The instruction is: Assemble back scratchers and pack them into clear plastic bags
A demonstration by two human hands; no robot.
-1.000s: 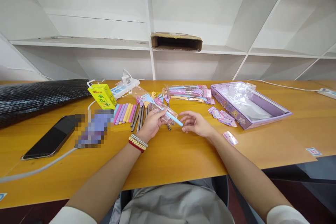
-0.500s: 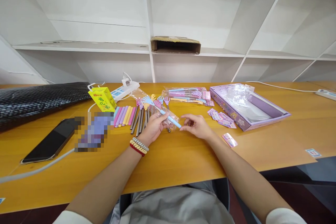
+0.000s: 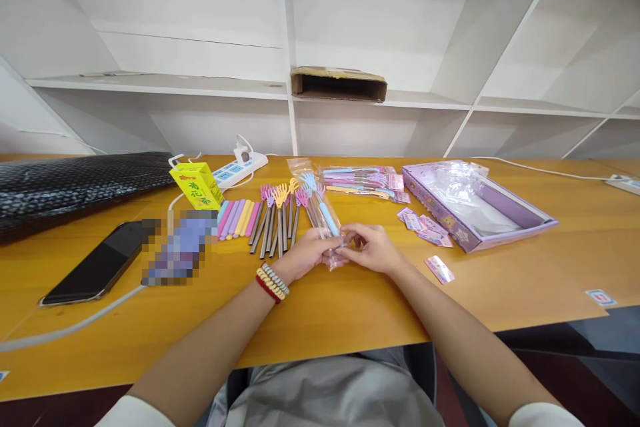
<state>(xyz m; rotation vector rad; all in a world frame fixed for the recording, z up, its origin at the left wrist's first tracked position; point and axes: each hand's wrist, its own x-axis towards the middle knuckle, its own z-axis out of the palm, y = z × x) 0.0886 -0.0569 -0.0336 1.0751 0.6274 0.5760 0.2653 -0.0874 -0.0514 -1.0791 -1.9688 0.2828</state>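
Observation:
A light-blue back scratcher (image 3: 329, 215) lies inside a clear plastic bag (image 3: 332, 264), its claw head pointing away from me. My left hand (image 3: 306, 255) is closed on the handle end through the plastic. At the bag's near end, my right hand (image 3: 373, 248) has its thumb and fingers pinched on the plastic; the exact grip is partly hidden. Left of the bag lie several claw-headed metal rods (image 3: 273, 223) in pink, purple and yellow. Beside them is a row of coloured handle tubes (image 3: 239, 220).
Bagged back scratchers (image 3: 357, 181) lie behind my hands. On the right are small printed cards (image 3: 425, 227) and an open purple box (image 3: 480, 240) with clear plastic inside. A yellow drink carton (image 3: 196, 185), power strip (image 3: 240, 170) and phone (image 3: 95, 263) stand or lie left.
The blue back scratcher has swung to point more away from me, the bag now around its handle. My right hand has moved in from beside the handle tip to the bag's near end.

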